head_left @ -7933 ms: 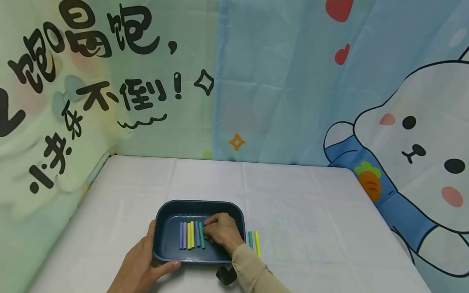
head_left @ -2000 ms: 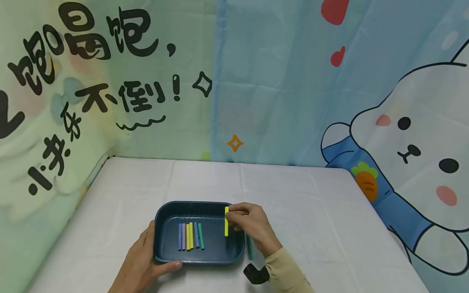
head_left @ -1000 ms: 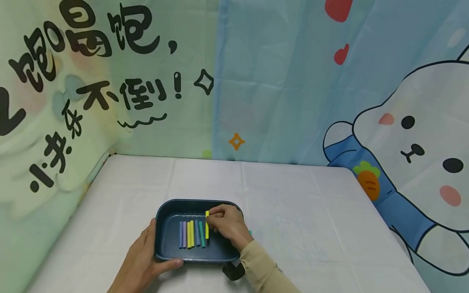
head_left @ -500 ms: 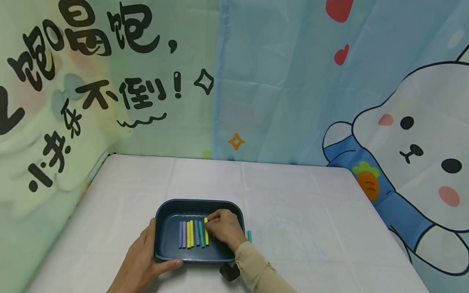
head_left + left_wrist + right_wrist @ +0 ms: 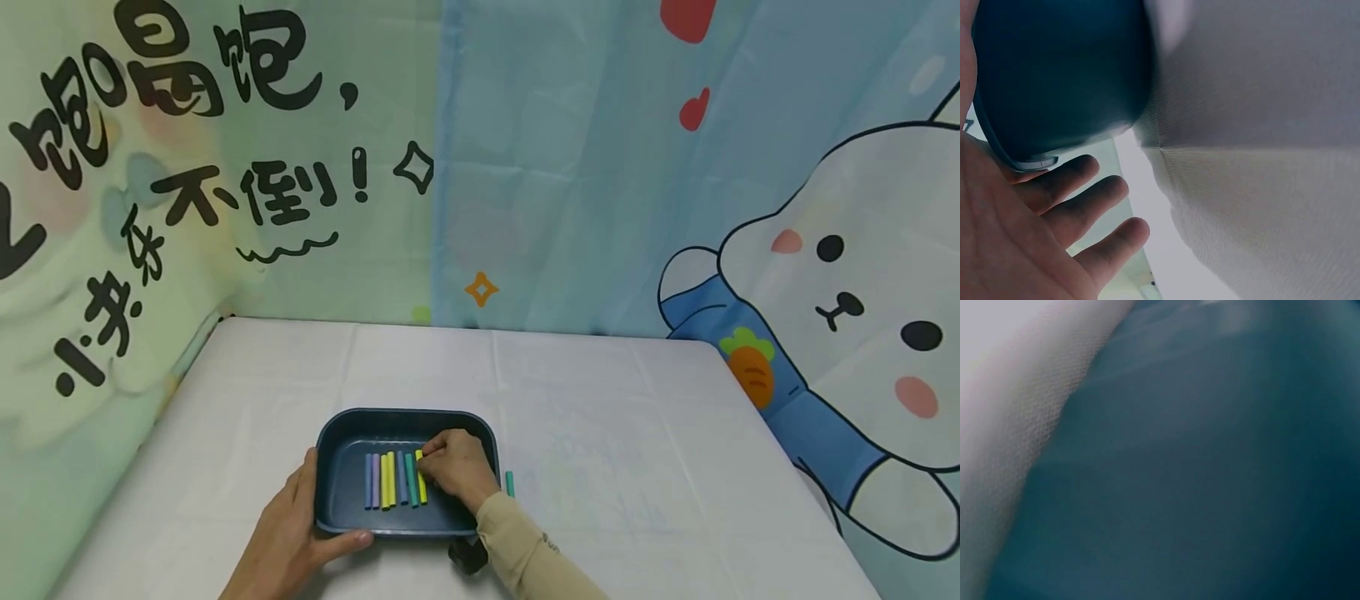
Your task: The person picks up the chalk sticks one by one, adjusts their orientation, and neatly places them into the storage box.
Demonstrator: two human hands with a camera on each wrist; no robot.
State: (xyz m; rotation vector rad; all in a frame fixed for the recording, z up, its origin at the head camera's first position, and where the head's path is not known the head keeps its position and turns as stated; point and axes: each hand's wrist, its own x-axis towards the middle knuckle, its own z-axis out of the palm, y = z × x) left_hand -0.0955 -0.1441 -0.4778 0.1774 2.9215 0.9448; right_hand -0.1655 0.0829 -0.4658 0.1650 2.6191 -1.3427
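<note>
My left hand (image 5: pixel 288 529) holds the near left corner of a dark blue rectangular tray (image 5: pixel 330 500). Its thumb lies along the near rim and its fingers along the left wall; the left wrist view shows several fingers (image 5: pixel 1088 209) spread beside the tray. Inside the tray, my right hand (image 5: pixel 459 468) pinches the upper part of a yellow stick (image 5: pixel 423 492). That stick stands right of a green stick (image 5: pixel 412 483), at the end of a row of thin purple, yellow, blue and green sticks. The right wrist view shows only a blurred blue surface and pale cloth.
Outside the tray's right wall, another green stick (image 5: pixel 509 483) lies partly hidden by the right sleeve (image 5: pixel 528 550). A black wrist device (image 5: pixel 467 557) hangs at the cuff. White cloth (image 5: pixel 637 467) covers the table, and printed curtains (image 5: pixel 562 167) rise behind it.
A green stick was released into the row. The right hand then brought the yellow stick from the tray's right side leftward and lowered it beside the green one. The left hand has stayed put.
</note>
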